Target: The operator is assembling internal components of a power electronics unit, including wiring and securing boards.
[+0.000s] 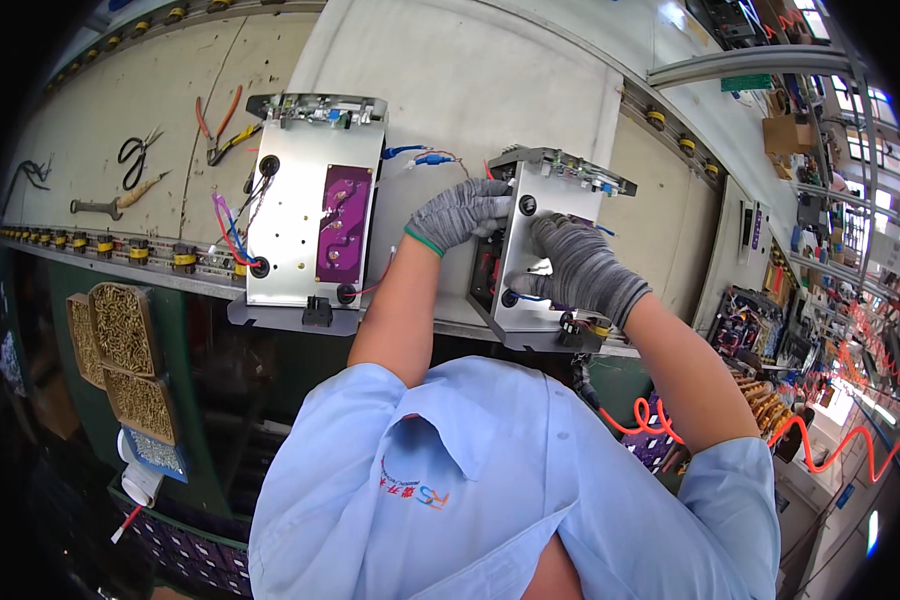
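A silver metal chassis (pixel 526 245) with a black side stands tilted on the bench in front of me. My left hand (pixel 462 214), in a grey striped glove with a green cuff, grips its upper left edge; some fingertips are hidden behind the metal. My right hand (pixel 588 268), gloved in grey too, lies over the chassis face, thumb and bent fingers apart. By its thumb is a black round grommet (pixel 509 298) with a blue wire. Another grommet (pixel 527 205) sits higher up. Circuit parts (pixel 580 172) line the far end.
Left of my hands lies a similar chassis (pixel 288 220) with a purple circuit board (pixel 344 225) and loose wires. Farther left are pliers (pixel 222 130), scissors (pixel 138 160) and a wrench (pixel 100 208). Bins of brass screws (pixel 122 330) hang below the bench; a coiled orange hose (pixel 820 462) runs right.
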{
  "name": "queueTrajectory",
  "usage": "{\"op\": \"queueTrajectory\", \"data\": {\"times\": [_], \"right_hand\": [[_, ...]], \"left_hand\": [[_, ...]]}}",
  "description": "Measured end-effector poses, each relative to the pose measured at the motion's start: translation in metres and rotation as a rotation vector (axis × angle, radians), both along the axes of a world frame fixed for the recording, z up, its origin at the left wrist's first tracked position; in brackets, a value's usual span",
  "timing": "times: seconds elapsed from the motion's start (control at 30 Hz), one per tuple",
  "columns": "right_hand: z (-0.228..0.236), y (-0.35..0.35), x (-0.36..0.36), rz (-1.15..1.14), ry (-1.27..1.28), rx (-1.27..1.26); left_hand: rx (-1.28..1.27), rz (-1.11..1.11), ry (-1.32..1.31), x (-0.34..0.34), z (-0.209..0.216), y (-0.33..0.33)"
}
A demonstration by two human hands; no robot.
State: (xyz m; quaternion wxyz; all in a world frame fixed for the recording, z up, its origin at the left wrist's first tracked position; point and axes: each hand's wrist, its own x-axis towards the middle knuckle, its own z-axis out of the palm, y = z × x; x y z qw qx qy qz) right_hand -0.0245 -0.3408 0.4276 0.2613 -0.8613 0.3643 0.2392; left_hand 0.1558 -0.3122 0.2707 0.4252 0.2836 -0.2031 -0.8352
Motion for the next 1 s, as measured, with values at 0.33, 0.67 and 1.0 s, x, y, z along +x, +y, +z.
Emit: {"op": "queueTrajectory", "data": {"times": [0.33,0.67,1.0], "right_hand": [[0.002,0.0,0.0,-0.006,0.023,0.012],[-0.016,-0.034,0.001,-0.388,-0.047,0.083],[0.005,-0.006,-0.033,-0.878,-0.526,0.167]], "left_hand": [[0.058,0.138,-0.081,-0.005,0.027,0.018],[0.106,0.72,-0.462,-0.01,0.046,0.005],[0.113,0.612,-0.431,-0.014,0.032,0.017]]}}
